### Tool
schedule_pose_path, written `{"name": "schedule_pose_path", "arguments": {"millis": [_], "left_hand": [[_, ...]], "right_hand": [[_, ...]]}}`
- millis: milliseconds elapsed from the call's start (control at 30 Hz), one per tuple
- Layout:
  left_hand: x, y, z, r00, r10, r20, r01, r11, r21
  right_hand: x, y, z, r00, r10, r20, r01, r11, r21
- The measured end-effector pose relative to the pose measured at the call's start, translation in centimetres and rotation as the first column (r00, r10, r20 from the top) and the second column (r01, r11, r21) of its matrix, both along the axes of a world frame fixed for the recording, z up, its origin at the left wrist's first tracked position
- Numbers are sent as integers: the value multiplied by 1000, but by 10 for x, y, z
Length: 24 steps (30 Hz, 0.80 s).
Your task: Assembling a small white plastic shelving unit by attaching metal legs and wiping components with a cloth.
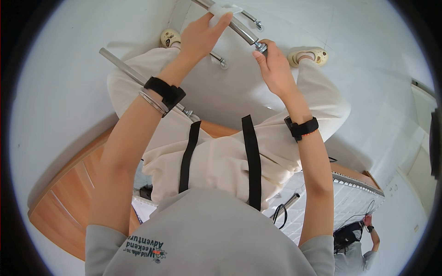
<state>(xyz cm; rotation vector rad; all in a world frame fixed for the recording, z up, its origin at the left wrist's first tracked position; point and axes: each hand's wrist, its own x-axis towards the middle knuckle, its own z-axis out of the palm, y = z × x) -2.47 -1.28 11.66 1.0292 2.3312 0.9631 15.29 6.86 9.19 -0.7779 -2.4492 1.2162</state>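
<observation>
Metal rod (241, 28), shiny and tube-shaped, runs slantwise across the top of the view above the white floor (60, 92), held up between both hands over the person's knees. Left hand (201, 34) is laid on the rod's upper stretch with a white cloth (223, 9) pressed under the outstretched fingers, so they wrap cloth and rod together. Right hand (275, 66) pinches the rod's lower end, where a threaded fitting (261, 46) sticks out, fingertips closed on it. Both wrists wear black straps, and the left one also carries thin bangles. A second metal rod (124, 69) lies on the floor to the left and passes behind the left forearm, with another short one (217, 58) between the hands and one more (251, 17) just beyond the held rod. Cream trousers and two beige slippers (309, 55) fill the middle. A wooden board (69, 188) sits at lower left, a white mattress edge (354, 198) at lower right, where another person's hand (374, 239) shows.
</observation>
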Motion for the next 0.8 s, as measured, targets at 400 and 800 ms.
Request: {"name": "schedule_pose_path", "arguments": {"millis": [400,800], "left_hand": [[5,4,3,999,2,-49,-7,995,-101],[12,11,8,999,-36,-39,31,993,-114]], "right_hand": [[5,17,-7,979,-35,-201,-176,353,-919],[4,-18,5,947,-314,-67,318,945,70]]}}
